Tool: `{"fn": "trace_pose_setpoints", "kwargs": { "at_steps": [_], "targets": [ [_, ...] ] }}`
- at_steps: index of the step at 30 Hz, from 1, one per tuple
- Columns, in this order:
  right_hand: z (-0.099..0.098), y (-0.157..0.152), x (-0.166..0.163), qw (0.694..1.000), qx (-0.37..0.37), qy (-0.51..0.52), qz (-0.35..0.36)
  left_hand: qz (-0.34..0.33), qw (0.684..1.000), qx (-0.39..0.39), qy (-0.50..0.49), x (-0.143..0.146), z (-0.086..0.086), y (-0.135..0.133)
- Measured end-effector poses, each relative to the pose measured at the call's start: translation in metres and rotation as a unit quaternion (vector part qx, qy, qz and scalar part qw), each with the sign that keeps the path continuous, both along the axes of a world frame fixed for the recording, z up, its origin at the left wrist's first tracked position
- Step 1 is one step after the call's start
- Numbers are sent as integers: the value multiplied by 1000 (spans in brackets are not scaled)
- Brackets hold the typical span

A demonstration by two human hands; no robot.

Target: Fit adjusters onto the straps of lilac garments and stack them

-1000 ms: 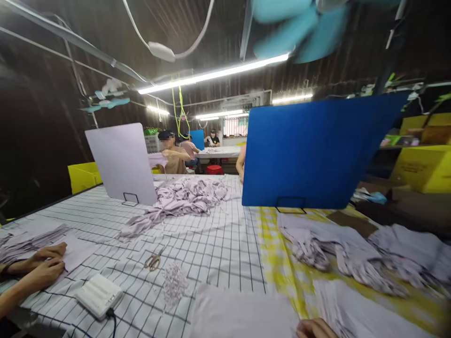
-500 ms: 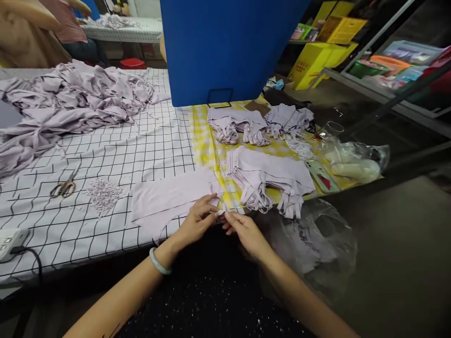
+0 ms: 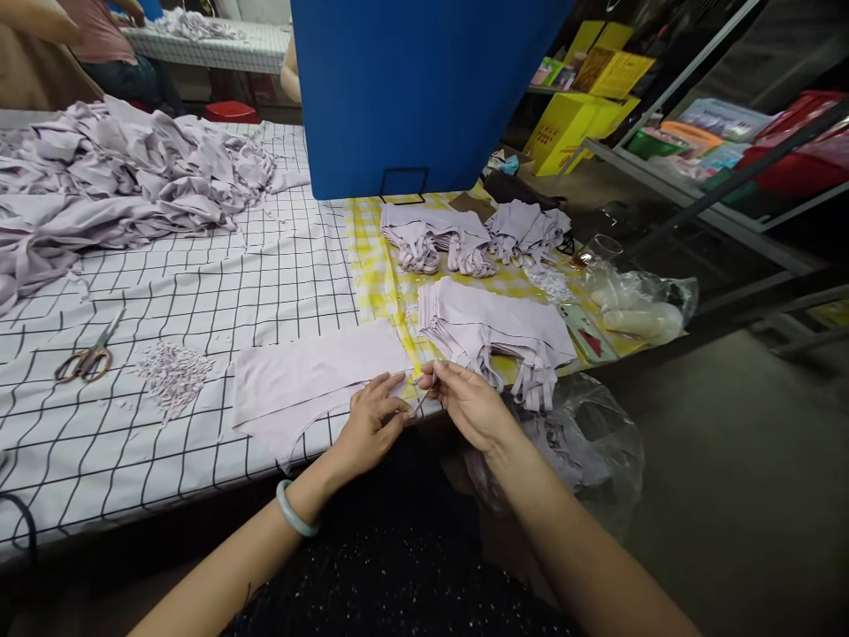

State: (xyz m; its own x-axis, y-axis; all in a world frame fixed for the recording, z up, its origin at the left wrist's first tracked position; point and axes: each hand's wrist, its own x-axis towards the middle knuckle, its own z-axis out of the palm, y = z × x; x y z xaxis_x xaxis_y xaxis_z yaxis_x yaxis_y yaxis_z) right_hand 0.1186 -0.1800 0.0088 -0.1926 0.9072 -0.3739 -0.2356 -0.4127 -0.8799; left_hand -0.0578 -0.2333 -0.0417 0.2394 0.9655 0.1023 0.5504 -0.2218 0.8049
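Note:
A pale lilac fabric piece lies flat at the table's front edge, its narrow strap end reaching toward my hands. My left hand rests over that end, thumb and fingers pinched together. Just right of it, my right hand is closed at the fingertips. A thin pale strip runs between the two hands, most likely the fabric's strap; its ends are hidden by fingers. Beyond my right hand lies a neat stack of lilac garment pieces with straps hanging over the edge.
Scissors and a heap of small fabric snippets lie left. A large lilac cloth pile sits behind them. A blue panel stands at the back. A phone and plastic bag are right; another bag hangs below.
My right hand has risen slightly and turned, drawing a little away from my left, so a thin strip shows between them. The whole view has shifted a bit.

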Motion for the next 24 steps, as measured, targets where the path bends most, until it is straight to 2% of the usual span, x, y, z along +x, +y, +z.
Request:
{"fn": "trace_pose_setpoints", "kwargs": {
  "at_steps": [5, 9, 11, 13, 15, 17, 19, 21, 22, 24],
  "targets": [
    [15, 29, 4, 998, 21, 49, -14, -9, 998, 10, 68, 4, -1, -3],
    [25, 31, -1, 996, 71, 47, -18, -18, 995, 35, 92, 8, -6, -5],
    [29, 24, -5, 994, 100, 34, -7, -7, 998, 35, 46, 9, -4, -5],
    [32, 12, -8, 993, 108, 14, 45, 32, 997, 19, -64, 8, 5, -3],
    [32, -3, -11, 988, 95, -10, 124, 76, 975, -35, -204, 4, 20, 0],
    [30, -17, -12, 976, 83, -41, 199, 91, 927, -131, -338, -1, 36, 3],
    [26, -27, -12, 963, 76, -77, 249, 74, 865, -231, -439, -4, 48, 4],
    [23, -33, -10, 949, 81, -124, 277, 51, 822, -291, -487, -6, 55, 2],
    [22, -36, -8, 941, 92, -154, 286, 44, 817, -302, -490, -7, 56, 0],
    [24, -41, -3, 916, 131, -220, 311, 34, 834, -296, -465, -7, 55, -7]
  ]
}}
